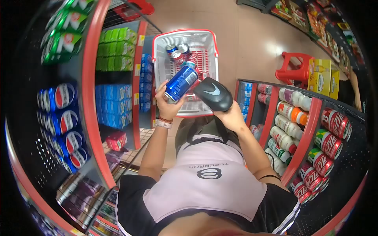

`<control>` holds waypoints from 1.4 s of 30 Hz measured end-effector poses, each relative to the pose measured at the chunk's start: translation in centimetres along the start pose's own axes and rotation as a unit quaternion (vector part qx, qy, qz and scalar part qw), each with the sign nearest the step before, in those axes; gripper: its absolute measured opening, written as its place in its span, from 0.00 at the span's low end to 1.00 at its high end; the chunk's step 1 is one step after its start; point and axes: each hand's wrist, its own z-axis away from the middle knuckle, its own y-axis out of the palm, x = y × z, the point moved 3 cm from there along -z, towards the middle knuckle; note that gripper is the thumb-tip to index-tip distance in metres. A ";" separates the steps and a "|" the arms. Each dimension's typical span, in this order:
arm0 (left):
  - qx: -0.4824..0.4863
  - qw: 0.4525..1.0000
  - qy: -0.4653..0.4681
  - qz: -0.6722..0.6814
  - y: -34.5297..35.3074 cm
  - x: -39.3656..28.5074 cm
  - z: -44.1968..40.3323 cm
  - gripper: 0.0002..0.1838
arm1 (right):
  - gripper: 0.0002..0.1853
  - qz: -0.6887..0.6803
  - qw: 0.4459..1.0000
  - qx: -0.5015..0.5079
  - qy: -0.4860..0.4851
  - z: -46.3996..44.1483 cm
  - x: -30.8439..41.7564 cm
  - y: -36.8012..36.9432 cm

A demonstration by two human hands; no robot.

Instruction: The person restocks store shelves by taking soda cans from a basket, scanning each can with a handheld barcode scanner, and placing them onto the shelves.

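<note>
My left hand [167, 100] is wrapped round a blue drink can [182, 83], which is tilted so that a white barcode patch faces the right. In my right hand [231, 117] is a black barcode scanner [214, 94], its head beside the can's barcode side. Both are above a white shopping basket [158, 43] with a red rim. Several cans lie in the basket, among them a red can [178, 59] and a blue can [171, 48]. The can and scanner hide part of the basket's inside.
Shelves stand close on both sides. Pepsi cans [67, 120], green drink packs [117, 49] and blue packs [114, 104] are on the left. Bottles [289, 122] and red cans [334, 122] fill the right. A red stool [293, 67] and yellow boxes [323, 76] stand beyond; a person's arm [355, 92] shows there.
</note>
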 end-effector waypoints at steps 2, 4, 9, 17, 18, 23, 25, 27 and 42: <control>-0.025 1.000 0.003 -0.001 -2.1 -1.5 1.7 0.46 | 0.12 -0.008 1.000 0.028 -0.008 1.1 -0.1 1.6; -0.036 0.999 -0.002 -0.005 -3.9 -3.0 2.9 0.46 | 0.12 0.003 0.998 0.051 -0.021 2.6 0.4 2.9; -0.074 0.994 0.043 -0.069 -8.8 -7.2 5.1 0.45 | 0.14 0.049 0.992 0.064 -0.094 5.1 2.5 5.3; -0.163 0.984 0.032 -0.063 -15.7 -10.5 8.3 0.46 | 0.11 0.040 0.976 0.118 -0.178 6.3 5.3 8.8; -0.171 0.979 0.069 -0.081 -16.9 -12.0 7.5 0.46 | 0.10 0.032 0.976 0.111 -0.182 6.1 5.1 8.9; -0.223 0.954 0.171 -0.101 -20.9 -18.3 5.1 0.47 | 0.06 0.038 0.979 0.118 -0.160 5.8 6.2 8.9; -0.263 0.938 0.188 -0.126 -22.3 -20.2 4.7 0.47 | 0.05 0.050 0.980 0.121 -0.151 6.3 7.0 9.2; -0.291 0.932 0.190 -0.104 -23.7 -21.5 4.2 0.48 | 0.04 0.060 0.981 0.121 -0.142 6.2 7.3 9.3; -0.517 0.827 0.127 -0.181 -32.9 -24.5 4.3 0.39 | 0.07 0.137 0.970 0.172 -0.100 4.6 5.9 9.4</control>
